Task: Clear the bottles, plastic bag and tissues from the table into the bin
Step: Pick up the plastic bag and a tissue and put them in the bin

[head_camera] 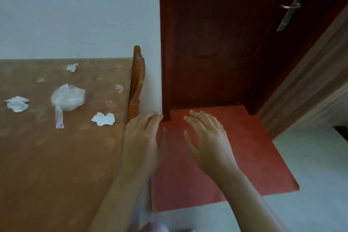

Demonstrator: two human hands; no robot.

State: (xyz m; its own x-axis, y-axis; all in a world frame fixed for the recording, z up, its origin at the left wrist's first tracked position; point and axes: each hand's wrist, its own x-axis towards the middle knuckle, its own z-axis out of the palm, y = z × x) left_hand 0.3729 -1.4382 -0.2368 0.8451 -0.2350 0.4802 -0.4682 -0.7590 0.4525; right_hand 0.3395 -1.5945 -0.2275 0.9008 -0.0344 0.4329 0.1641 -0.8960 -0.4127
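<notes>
A crumpled clear plastic bag (67, 100) with a trailing strip lies on the brown table (47, 156). Three crumpled white tissues sit around it: one near the far edge (72, 67), one at the left (17, 104), one at the right (103, 118). My left hand (141, 137) hovers at the table's right edge, fingers spread, holding nothing. My right hand (205, 137) is held over the red mat, open and empty. No bottle and no bin show in this view.
A wooden chair back (137, 81) stands between the table's right edge and the white wall. A dark red door (226, 43) with a metal handle (290, 6) is ahead. A red mat (216, 156) lies on the pale tiled floor.
</notes>
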